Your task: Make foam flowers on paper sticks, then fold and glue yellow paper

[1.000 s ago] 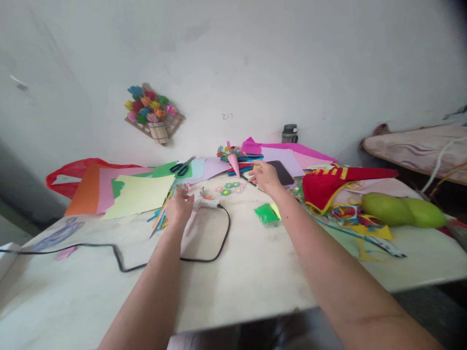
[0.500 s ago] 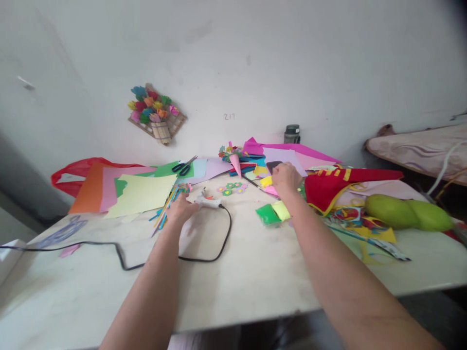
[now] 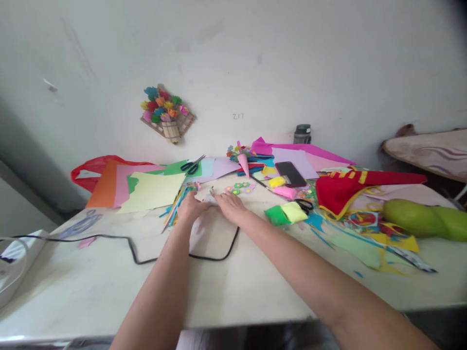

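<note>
A white glue gun [image 3: 210, 199] lies on the table between my two hands, partly covered by them. My left hand [image 3: 190, 208] rests at its left side, thumb stretched toward the gun and apart from the fingers, next to thin coloured strips [image 3: 177, 200]. From the right, my right hand [image 3: 230, 206] closes over the gun's handle end; its fingertips are partly hidden. The black cord [image 3: 215, 258] loops out below my hands. Just beyond them are small paper flowers [image 3: 239, 187] in green and pink.
Coloured paper sheets [image 3: 153, 190] and scissors [image 3: 192, 166] are at the back left. A phone [image 3: 291, 174], clay packets [image 3: 280, 215], black-handled scissors [image 3: 305, 206], red cloth [image 3: 335, 194] and green fruit [image 3: 412, 217] lie to the right. A bottle [image 3: 302, 133] stands behind.
My right hand has left the phone and moved left onto the glue gun. The phone now lies uncovered. My left hand has stayed beside the gun, and the view has shifted slightly.
</note>
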{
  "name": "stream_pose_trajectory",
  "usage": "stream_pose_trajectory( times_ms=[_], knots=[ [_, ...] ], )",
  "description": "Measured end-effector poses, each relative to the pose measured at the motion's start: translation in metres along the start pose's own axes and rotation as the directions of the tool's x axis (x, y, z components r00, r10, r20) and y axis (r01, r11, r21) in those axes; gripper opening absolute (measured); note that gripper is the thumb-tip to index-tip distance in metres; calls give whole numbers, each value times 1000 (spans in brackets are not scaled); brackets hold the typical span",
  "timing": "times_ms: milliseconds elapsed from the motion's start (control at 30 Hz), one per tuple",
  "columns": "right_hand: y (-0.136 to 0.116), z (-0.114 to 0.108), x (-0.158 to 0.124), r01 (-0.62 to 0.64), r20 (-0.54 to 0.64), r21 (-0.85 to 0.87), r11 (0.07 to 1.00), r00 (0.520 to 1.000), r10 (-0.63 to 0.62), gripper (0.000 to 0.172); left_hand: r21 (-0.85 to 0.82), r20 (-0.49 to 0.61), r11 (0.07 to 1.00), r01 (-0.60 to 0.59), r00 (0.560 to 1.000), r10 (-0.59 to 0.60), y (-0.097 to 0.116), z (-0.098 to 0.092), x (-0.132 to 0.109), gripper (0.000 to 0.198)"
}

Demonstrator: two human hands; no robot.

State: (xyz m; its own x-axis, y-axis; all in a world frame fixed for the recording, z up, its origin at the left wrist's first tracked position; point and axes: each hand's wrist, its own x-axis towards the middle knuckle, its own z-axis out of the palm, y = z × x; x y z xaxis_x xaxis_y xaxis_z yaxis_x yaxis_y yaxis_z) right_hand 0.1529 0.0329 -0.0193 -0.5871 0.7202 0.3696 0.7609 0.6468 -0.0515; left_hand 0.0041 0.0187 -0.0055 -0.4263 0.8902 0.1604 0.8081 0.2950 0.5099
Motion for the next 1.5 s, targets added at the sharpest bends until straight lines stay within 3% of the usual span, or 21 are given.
stream_pose_trajectory(
  times_ms=[133, 267, 367, 467, 567, 700, 900, 1100, 1200, 1267, 1400, 1500],
  knots=[
    [2, 1, 5, 45, -45, -19, 999, 998, -45, 41, -103, -159, 994, 40, 986, -56, 1, -9, -1, 46],
    [11, -5, 3, 15, -155, -8, 1000, 988, -16, 44, -242, -328, 966, 94, 929, -172, -5, -14, 4, 33],
    [23, -8, 0, -86, -225, 68, 994, 969, 99, 43, -247, -314, 964, 95, 934, -173, -10, -10, 9, 32],
    [35, -9, -1, -153, -294, 275, 949, 927, 234, 44, -130, -190, 991, 10, 981, -34, -9, -3, 8, 27],
    [46, -10, 0, -124, -323, 573, 810, 874, 363, 48, 0, -56, 991, -135, 989, 135, -3, 5, 2, 24],
    [51, -13, 3, -151, -199, 839, 523, 809, 552, 51, 158, 13, 967, -198, 980, 198, 2, 12, -5, 25],
    [51, -24, -2, -158, 27, 978, 140, 752, 659, 34, 238, 55, 946, -222, 975, 215, 2, 14, -5, 19],
    [49, -18, -12, -54, 87, 996, -71, 773, 628, 37, 224, 15, 940, -258, 965, 262, 7, 13, -8, 16],
    [46, -15, -16, -57, 124, 990, -128, 774, 621, 40, 101, -94, 958, -269, 956, 279, 14, 12, -12, 14],
    [44, -16, -19, -71, 149, 986, -150, 773, 617, 41, -88, -101, 944, -317, 946, 308, 20, 13, -14, 11],
    [43, -16, -22, -94, 182, 981, -171, 756, 629, 40, -557, 55, 779, -289, 922, 382, 28, 20, -20, 16],
    [44, -15, -22, -79, 184, 979, -188, 742, 645, 40, -719, 123, 663, -206, 902, 414, 30, 23, -26, 30]
  ],
)
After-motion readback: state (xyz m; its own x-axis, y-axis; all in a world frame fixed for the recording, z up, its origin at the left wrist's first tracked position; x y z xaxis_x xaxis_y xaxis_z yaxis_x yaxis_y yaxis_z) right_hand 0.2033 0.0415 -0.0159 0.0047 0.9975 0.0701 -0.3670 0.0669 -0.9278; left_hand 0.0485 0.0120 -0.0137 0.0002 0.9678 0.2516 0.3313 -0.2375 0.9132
